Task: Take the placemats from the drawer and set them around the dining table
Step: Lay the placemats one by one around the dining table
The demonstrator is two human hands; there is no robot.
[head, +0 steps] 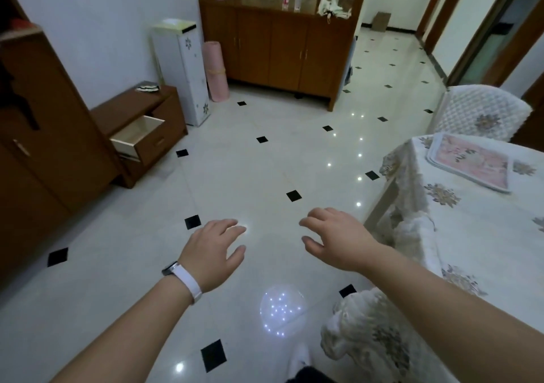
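A pink floral placemat [471, 162] lies flat on the dining table [482, 235], near its far left corner; the table wears a white flowered cloth. Across the floor at the left, a low brown cabinet [129, 109] has its top drawer [141, 135] pulled out, and the part of its inside that shows is bare. My left hand [215, 250], with a white wristband, and my right hand [335, 235] hover over the tiled floor with fingers spread, holding nothing. Both are well apart from the drawer and left of the table.
A chair with a quilted white cover [482, 112] stands at the table's far end, another covered chair [368, 332] at its near left corner. Along the back are a brown sideboard [279, 53], a white narrow cabinet [182, 68] and a pink rolled mat [216, 71]. A tall brown wardrobe [44, 135] fills the left.
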